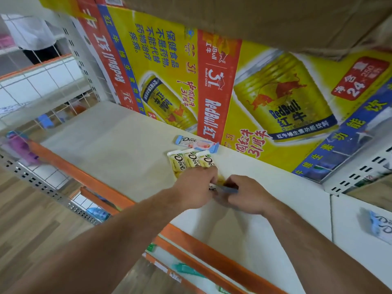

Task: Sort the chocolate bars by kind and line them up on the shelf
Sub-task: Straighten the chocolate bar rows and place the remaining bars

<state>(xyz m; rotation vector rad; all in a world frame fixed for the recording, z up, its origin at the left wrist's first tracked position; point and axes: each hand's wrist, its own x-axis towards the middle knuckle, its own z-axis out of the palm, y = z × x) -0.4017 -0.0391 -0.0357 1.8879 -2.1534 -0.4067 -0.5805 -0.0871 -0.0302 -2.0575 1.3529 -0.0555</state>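
Three yellow-and-white Dove bars (187, 162) lie side by side on the white shelf (110, 149). A blue-and-pink Dove bar (196, 143) lies just behind them, against the Red Bull carton. My left hand (194, 190) and my right hand (247, 196) meet right in front of the yellow row. Both pinch a thin bar (224, 188), seen edge-on with a dark side and a white end. My hands cover the near ends of the yellow bars. Another blue Dove bar (380, 227) lies on the shelf at the far right edge of view.
A large yellow and red Red Bull carton (222, 92) stands along the back of the shelf. A brown cardboard box (265, 18) overhangs from above. The shelf has an orange front rim (89, 177). Lower shelves with price tags lie below, and a wire side panel (42, 81) stands left.
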